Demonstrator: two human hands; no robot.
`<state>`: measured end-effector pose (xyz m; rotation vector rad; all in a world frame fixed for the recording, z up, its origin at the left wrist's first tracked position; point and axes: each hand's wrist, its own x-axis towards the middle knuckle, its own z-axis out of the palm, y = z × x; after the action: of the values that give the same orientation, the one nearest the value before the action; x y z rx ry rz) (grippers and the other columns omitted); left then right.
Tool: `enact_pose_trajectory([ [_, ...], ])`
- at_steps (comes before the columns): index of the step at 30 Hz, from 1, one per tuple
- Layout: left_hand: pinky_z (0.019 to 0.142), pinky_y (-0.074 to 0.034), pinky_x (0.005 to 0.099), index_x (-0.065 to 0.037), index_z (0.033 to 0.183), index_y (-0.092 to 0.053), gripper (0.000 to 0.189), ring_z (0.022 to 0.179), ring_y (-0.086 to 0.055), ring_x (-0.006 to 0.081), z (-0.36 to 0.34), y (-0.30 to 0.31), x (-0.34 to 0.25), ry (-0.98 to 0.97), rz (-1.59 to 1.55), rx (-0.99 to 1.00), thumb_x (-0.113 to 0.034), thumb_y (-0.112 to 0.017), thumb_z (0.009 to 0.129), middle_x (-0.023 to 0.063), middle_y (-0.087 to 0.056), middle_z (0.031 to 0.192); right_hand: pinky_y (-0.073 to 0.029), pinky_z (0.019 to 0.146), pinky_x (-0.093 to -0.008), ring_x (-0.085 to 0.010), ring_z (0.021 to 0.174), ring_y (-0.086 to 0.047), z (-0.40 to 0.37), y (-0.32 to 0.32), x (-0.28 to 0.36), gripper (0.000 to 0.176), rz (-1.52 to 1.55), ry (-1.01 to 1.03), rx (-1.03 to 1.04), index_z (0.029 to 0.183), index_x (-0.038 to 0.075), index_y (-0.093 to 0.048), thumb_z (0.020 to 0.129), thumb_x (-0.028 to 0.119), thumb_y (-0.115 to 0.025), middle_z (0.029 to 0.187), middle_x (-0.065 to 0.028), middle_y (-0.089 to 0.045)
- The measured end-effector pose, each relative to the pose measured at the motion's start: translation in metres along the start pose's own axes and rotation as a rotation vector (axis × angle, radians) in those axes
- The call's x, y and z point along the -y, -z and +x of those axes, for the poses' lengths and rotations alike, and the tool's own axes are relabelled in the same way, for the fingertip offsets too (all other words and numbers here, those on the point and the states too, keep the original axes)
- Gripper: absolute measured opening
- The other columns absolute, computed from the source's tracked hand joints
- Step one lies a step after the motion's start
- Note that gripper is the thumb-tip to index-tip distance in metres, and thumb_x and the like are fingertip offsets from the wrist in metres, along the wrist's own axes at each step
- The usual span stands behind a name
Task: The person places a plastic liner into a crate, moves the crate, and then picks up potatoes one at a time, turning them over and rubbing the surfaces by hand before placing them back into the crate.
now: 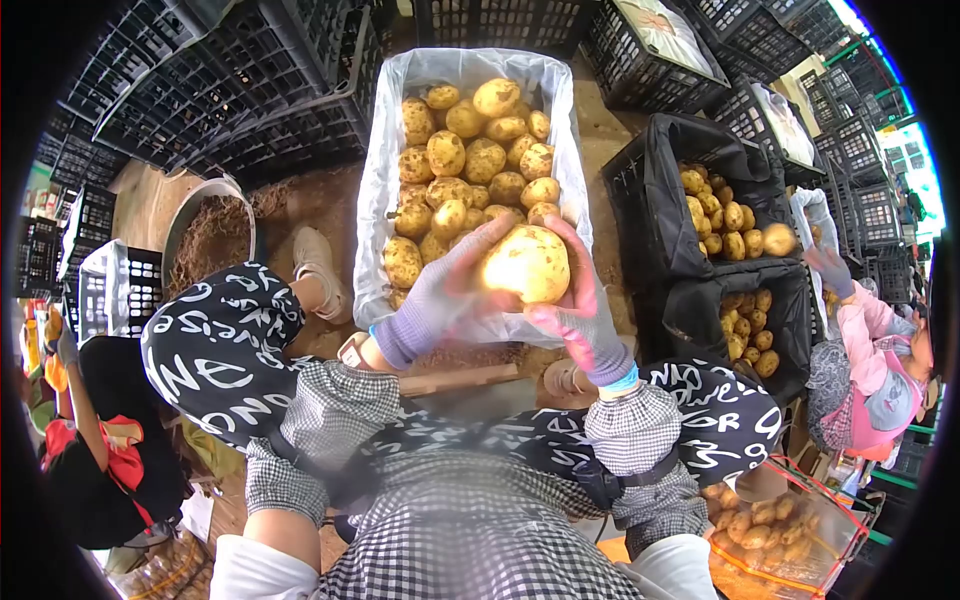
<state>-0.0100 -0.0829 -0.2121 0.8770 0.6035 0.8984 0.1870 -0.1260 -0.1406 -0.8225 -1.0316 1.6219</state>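
A large pale yellow potato (527, 265) is held up between my two gloved hands, close to the camera. My left hand (450, 290), in a grey and pink work glove, has its fingers against the potato's left side. On the right side my right hand (580, 300) grips it, thumb underneath. Just beyond and below is a crate lined with white plastic (375, 200), filled with several soil-specked potatoes (485, 158). My hands hide the near end of that crate.
Black-lined crates (640, 215) of potatoes stand to the right, near a co-worker in pink (865, 340). Stacked black crates (250, 90) rise at upper left, above a bucket (215, 225) of brown fibrous debris. Another person (95, 450) sits at left. Bagged potatoes (765, 530) lie lower right.
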Motion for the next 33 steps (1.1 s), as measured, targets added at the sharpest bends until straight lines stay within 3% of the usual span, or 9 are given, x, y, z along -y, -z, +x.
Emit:
enact_pose_trajectory([
  [2, 0.111, -0.038, 0.0346, -0.003, 0.146, -0.043, 0.062, 0.134, -0.046, 0.0234, 0.002, 0.003, 0.001, 0.019, -0.099, 0.017, -0.028, -0.065, 0.094, 0.0149, -0.049, 0.143, -0.038, 0.110, -0.0338, -0.0211, 0.133, -0.045, -0.001, 0.001, -0.001, 0.092, -0.078, -0.072, -0.022, 0.151, 0.004, -0.029, 0.077, 0.018, -0.081, 0.145, -0.0100, -0.042],
  [4, 0.108, -0.042, 0.0326, -0.004, 0.144, -0.047, 0.050, 0.129, -0.051, 0.0206, -0.011, -0.022, -0.023, -0.181, 0.400, -0.024, -0.029, -0.054, 0.101, 0.0105, -0.054, 0.139, -0.043, 0.106, -0.0334, -0.0211, 0.127, -0.050, -0.002, 0.005, -0.004, 0.082, -0.112, -0.149, -0.057, 0.149, 0.005, -0.033, 0.081, 0.021, -0.077, 0.139, -0.0098, -0.049],
  [7, 0.100, -0.048, 0.0296, -0.005, 0.136, -0.056, 0.039, 0.120, -0.058, 0.0194, 0.000, -0.032, -0.032, -0.026, 0.623, -0.187, -0.022, -0.051, 0.102, 0.0108, -0.061, 0.131, -0.052, 0.096, -0.0357, -0.0229, 0.117, -0.059, -0.006, 0.033, -0.006, 0.059, 0.044, -0.234, -0.210, 0.141, 0.007, -0.044, 0.090, 0.029, -0.066, 0.128, -0.0106, -0.058],
  [10, 0.073, -0.056, 0.0306, -0.001, 0.130, -0.057, 0.039, 0.083, -0.066, 0.0187, 0.055, 0.038, -0.019, -0.121, 0.764, -0.455, -0.015, -0.057, 0.093, 0.0133, -0.068, 0.110, -0.057, 0.089, -0.0414, -0.0289, 0.117, -0.060, -0.001, 0.063, 0.026, 0.053, 0.506, 0.170, -0.447, 0.137, 0.006, -0.047, 0.098, 0.042, -0.054, 0.135, -0.0151, -0.056],
  [11, 0.079, -0.056, 0.0326, -0.001, 0.133, -0.054, 0.048, 0.090, -0.066, 0.0217, 0.073, 0.049, -0.032, 0.007, 0.793, -0.547, -0.019, -0.062, 0.089, 0.0165, -0.067, 0.112, -0.054, 0.096, -0.0394, -0.0287, 0.121, -0.057, -0.001, 0.080, 0.045, 0.057, 0.726, 0.211, -0.224, 0.143, 0.005, -0.042, 0.100, 0.040, -0.053, 0.136, -0.0154, -0.054],
  [18, 0.105, -0.043, 0.0423, -0.005, 0.147, -0.038, 0.086, 0.126, -0.052, 0.0409, 0.202, 0.136, -0.001, 0.410, 1.401, -0.636, -0.037, -0.072, 0.075, 0.0288, -0.052, 0.135, -0.052, 0.094, -0.0384, -0.0224, 0.106, -0.063, -0.003, 0.077, 0.046, 0.041, 0.269, 0.199, -0.630, 0.138, -0.001, -0.049, 0.099, 0.012, -0.053, 0.123, -0.0128, -0.062],
  [21, 0.098, -0.048, 0.0436, -0.007, 0.138, -0.044, 0.077, 0.114, -0.059, 0.0386, 0.214, 0.131, 0.008, 0.369, 1.477, -0.738, -0.034, -0.075, 0.073, 0.0295, -0.054, 0.129, -0.053, 0.093, -0.0412, -0.0260, 0.104, -0.063, 0.001, 0.067, 0.046, 0.039, 0.174, 0.150, -0.657, 0.135, -0.002, -0.052, 0.098, 0.011, -0.054, 0.120, -0.0153, -0.063],
  [27, 0.077, -0.057, 0.0338, -0.006, 0.121, -0.048, 0.068, 0.089, -0.066, 0.0228, 0.156, 0.082, -0.047, 0.015, 0.671, -0.333, -0.023, -0.089, 0.070, 0.0113, -0.063, 0.106, -0.056, 0.087, -0.0357, -0.0218, 0.098, -0.067, 0.002, 0.062, 0.020, 0.044, -0.021, 0.026, -0.563, 0.137, -0.001, -0.051, 0.098, 0.016, -0.058, 0.121, -0.0152, -0.064],
  [33, 0.091, -0.053, 0.0301, -0.005, 0.122, -0.050, 0.045, 0.100, -0.061, 0.0153, 0.070, -0.017, -0.064, -0.201, 0.274, 0.029, -0.019, -0.076, 0.088, 0.0101, -0.062, 0.108, -0.054, 0.086, -0.0283, -0.0146, 0.104, -0.063, 0.012, 0.026, -0.010, 0.070, 0.058, -0.101, -0.295, 0.145, 0.000, -0.041, 0.084, 0.006, -0.075, 0.130, -0.0099, -0.058],
])
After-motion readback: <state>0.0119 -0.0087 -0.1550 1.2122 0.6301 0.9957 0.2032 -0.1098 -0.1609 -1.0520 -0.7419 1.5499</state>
